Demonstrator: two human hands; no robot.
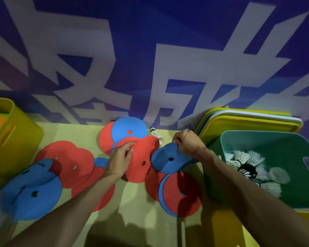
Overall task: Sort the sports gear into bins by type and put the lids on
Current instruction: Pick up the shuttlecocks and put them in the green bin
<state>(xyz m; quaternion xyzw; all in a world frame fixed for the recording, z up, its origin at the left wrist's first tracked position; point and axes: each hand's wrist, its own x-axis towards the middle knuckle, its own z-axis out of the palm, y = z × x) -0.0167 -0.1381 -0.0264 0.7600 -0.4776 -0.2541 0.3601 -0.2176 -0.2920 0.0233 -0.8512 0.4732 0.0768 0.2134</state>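
Several flat red and blue discs with centre holes lie scattered over the yellow table [136, 216]. My left hand [120, 155] grips the edge of a red disc [141, 163] near the middle. My right hand [187, 144] pinches the far edge of a blue disc [168, 160], lifted and bent. A green bin [278, 145] at the right holds several white shuttlecocks [253, 168]. A yellow bin [12, 139] at the left shows orange contents. A stack of lids [248, 120] leans behind the green bin.
A blue wall with large white characters rises right behind the table. One loose shuttlecock [154, 133] lies at the wall between the discs and the lids. A blue-edged red disc [180, 193] lies next to the green bin.
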